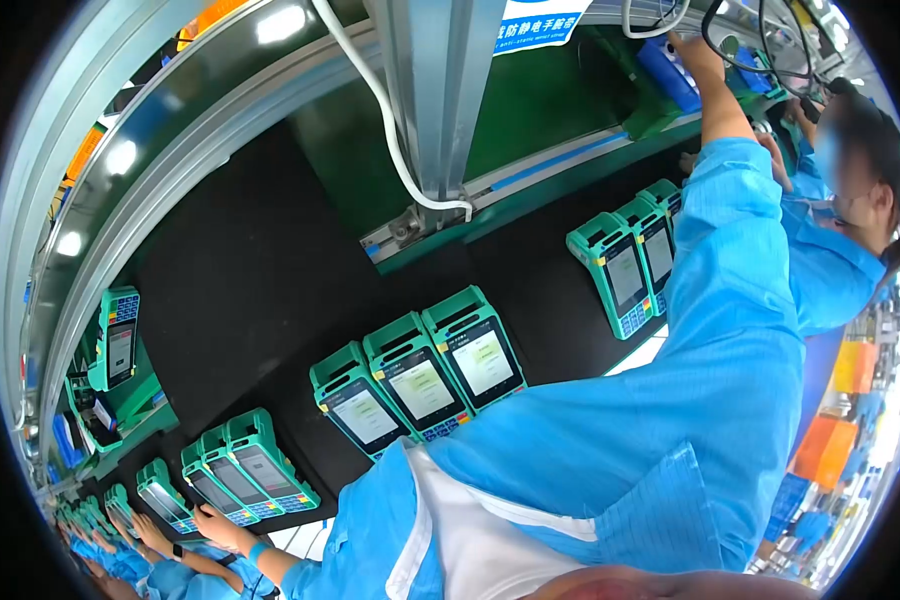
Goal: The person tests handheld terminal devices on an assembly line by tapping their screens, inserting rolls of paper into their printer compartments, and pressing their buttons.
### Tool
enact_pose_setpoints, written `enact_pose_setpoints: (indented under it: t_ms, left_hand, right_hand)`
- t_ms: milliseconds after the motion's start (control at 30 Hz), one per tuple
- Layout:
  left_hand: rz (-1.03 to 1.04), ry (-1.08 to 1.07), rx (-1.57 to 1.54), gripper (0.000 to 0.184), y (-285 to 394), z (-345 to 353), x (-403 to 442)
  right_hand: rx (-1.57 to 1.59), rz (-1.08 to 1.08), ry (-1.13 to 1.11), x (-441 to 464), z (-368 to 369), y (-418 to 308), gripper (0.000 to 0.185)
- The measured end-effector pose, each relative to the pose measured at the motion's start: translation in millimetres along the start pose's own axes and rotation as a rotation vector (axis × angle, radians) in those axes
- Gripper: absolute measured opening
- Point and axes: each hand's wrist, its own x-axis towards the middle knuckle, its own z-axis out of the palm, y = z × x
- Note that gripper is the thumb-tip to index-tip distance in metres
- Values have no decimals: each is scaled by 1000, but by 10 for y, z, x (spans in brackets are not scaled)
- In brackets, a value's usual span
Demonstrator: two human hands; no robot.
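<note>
Near the black bench's (pixel 240 250) near edge, the left hand (pixel 222 530), fingers partly curled, is at the keypad end of the left trio of green-cased terminals (pixel 238 478), set face-up side by side, probably so screens and keys face the worker. The middle trio (pixel 418 385) lines that edge between the arms, likely within reach of either. The right hand (pixel 698 58) stretches beyond the far edge to a blue box-like object (pixel 668 78); at this size, I cannot tell its openness or whether either hand grips anything.
</note>
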Motion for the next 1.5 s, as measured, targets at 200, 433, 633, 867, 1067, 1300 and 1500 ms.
enact_pose_setpoints:
  t_ms: [200, 433, 633, 867, 1067, 1300, 1500]
  left_hand:
    - [36, 78, -17, 32, 94, -32, -5]
    - [41, 294, -21, 24, 633, -577, -39]
    - [267, 418, -720, 23, 2293, -2084, -295]
    - [1005, 64, -1164, 34, 3290, -2595, -982]
    - [834, 203, -1039, 42, 2954, -2422, -993]
    - [582, 75, -1092, 34, 2512, -2329, -978]
    - [506, -11, -1140, 34, 2410, -2221, -919]
  right_hand:
    - [-256, -844, 740, -47, -12, 508, 54]
    - [870, 123, -390, -927, -373, 120, 52]
    - [1107, -130, -738, -3201, -1073, -1149, 50]
    - [1456, -450, -1179, -4945, -1462, -2372, 53]
    - [1480, -559, -1290, -5890, -1508, -2964, 50]
    - [1335, -746, -1270, -6295, -1452, -3296, 55]
    - [1360, -780, -1062, -6450, -1279, -3424, 69]
